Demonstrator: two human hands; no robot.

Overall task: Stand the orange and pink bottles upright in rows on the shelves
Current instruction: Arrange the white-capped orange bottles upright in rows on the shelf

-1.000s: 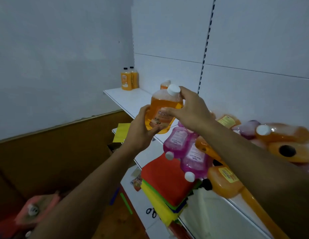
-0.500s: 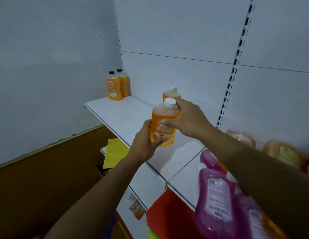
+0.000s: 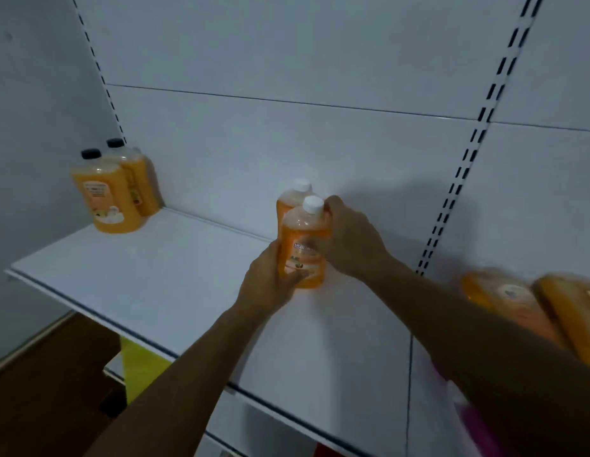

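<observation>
Centre of frame: an orange bottle [image 3: 303, 245], upright on the shelf [image 3: 155, 275], set directly before a second bottle [image 3: 292, 197] to start a row. Left hand [image 3: 265, 282] wraps its base; right hand [image 3: 351, 239] clasps its shoulder, fingers curled, steadying it.

You faced white panelled back wall [image 3: 320, 61] with two black-slotted uprights [image 3: 478, 133]; horizontal seam crossed panels. Plain pale side wall [image 3: 29, 94] at your left. White shelf board [image 3: 138, 275], dark front edge, vertical joint toward right. Lower white shelf [image 3: 264, 420] beneath. Brown wooden panel [image 3: 39, 374] at lower left. Yellow sheet [image 3: 138, 367] under shelf edge. Light dim, bluish.
</observation>
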